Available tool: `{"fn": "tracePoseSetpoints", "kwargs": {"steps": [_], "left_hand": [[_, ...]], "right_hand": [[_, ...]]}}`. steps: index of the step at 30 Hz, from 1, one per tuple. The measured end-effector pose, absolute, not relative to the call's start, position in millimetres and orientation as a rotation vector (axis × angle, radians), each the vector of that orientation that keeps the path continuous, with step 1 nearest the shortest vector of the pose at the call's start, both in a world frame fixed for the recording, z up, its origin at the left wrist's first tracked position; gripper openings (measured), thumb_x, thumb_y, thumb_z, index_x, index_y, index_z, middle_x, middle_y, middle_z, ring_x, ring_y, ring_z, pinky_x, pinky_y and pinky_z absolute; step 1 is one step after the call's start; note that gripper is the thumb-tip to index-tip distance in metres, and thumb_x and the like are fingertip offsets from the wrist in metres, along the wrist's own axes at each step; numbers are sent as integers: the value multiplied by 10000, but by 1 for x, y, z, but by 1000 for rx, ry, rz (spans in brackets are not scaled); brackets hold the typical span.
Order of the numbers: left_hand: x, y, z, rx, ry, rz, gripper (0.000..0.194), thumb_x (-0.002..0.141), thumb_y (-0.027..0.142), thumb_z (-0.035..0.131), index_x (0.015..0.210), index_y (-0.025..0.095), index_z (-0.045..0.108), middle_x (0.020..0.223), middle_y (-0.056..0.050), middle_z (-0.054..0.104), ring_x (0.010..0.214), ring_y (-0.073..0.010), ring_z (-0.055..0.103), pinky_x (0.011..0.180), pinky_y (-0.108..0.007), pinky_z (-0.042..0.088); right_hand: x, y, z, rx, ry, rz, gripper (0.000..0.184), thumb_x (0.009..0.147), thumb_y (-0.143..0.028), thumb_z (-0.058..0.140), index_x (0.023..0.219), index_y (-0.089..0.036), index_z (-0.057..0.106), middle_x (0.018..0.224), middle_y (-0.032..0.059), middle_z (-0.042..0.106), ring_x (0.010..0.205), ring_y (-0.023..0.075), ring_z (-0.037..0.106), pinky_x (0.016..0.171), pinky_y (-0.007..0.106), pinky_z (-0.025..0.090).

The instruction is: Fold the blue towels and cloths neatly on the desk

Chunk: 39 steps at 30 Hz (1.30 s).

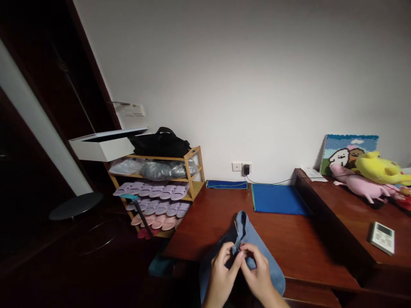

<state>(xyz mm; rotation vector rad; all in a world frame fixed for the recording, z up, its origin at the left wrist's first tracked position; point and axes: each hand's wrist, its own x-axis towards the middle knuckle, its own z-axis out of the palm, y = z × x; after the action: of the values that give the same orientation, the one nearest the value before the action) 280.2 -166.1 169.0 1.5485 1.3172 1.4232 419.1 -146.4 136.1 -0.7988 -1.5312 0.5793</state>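
A grey-blue cloth [248, 239] lies bunched on the near edge of the dark wooden table [289, 244] and hangs over it toward me. My left hand [221, 269] and my right hand [257, 271] meet at the cloth's middle. Both pinch a fold of it between thumb and fingers, so both hands are closed on the cloth. Farther back on the table lie a flat blue cloth [278, 199] and a smaller folded blue cloth [226, 184] by the wall.
A raised wooden ledge [353, 214] at right carries plush toys [372, 177], a picture [348, 149] and a white remote [382, 237]. A shoe rack [160, 192] with several slippers, a black bag and a white box stands at left. A charger sits plugged into the wall socket [246, 169].
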Motion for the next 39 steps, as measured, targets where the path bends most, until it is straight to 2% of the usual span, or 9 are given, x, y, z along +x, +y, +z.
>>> {"fn": "tracePoseSetpoints", "kwargs": {"steps": [5,10,14,18,22,27,30,35,39], "left_hand": [[271,-158,181,1612,1337,1435,358,903,581,638,1055,270,731,1025,-103,802,954,-257,772,864,-336,626],[268,-152,191,1809,1392,1359,331,938,545,582,1062,304,772,1037,-87,808,951,-249,767,893,-349,619],[269,-146,197,1839,1363,1369,309,956,521,568,1087,309,752,1090,-96,798,1002,-250,760,914,-351,611],[279,-147,194,1795,1409,1553,265,944,475,605,1120,289,673,997,-88,787,954,-243,766,855,-339,626],[288,-159,170,2038,1514,1620,107,941,392,620,964,316,692,883,-68,757,844,-232,760,786,-317,626],[282,-178,133,2398,1544,1658,203,995,301,549,1091,230,713,1016,-89,789,904,-206,783,811,-245,628],[278,-184,126,2513,1470,1561,233,1000,359,561,1088,241,741,1110,-93,783,969,-205,779,867,-236,620],[265,-189,132,2327,1382,1504,298,1008,450,551,1008,241,763,921,-56,789,803,-172,776,752,-187,614],[243,-197,141,2201,1289,1347,342,1026,457,506,948,250,766,911,-46,780,777,-156,760,733,-167,589]], "right_hand": [[432,-142,155,-740,-1658,622,231,1026,-321,555,1213,-274,681,1079,69,761,967,206,738,881,323,618],[456,-116,202,-712,-1926,528,279,1006,-357,603,1261,-302,704,1343,80,670,1265,237,615,1087,408,511],[469,-104,229,-634,-2126,532,248,1021,-400,602,1213,-300,725,1105,44,764,1034,209,676,962,381,543],[469,-103,243,-596,-2076,395,183,1029,-360,585,1073,-259,732,944,42,757,897,202,664,837,355,547],[470,-103,265,-603,-1890,263,122,1017,-299,599,1040,-244,705,928,53,746,861,204,665,779,351,552],[481,-108,303,-594,-1682,129,67,973,-211,656,1014,-252,691,901,34,744,841,197,671,752,340,544],[488,-115,318,-566,-1692,91,115,955,-175,670,1029,-259,691,911,27,747,846,196,680,753,336,547],[500,-127,328,-546,-1697,33,152,928,-150,692,1030,-262,705,914,26,751,860,200,702,777,338,565],[513,-131,329,-588,-1699,73,116,927,-177,696,1010,-254,723,925,33,764,863,200,731,783,319,596]]}}
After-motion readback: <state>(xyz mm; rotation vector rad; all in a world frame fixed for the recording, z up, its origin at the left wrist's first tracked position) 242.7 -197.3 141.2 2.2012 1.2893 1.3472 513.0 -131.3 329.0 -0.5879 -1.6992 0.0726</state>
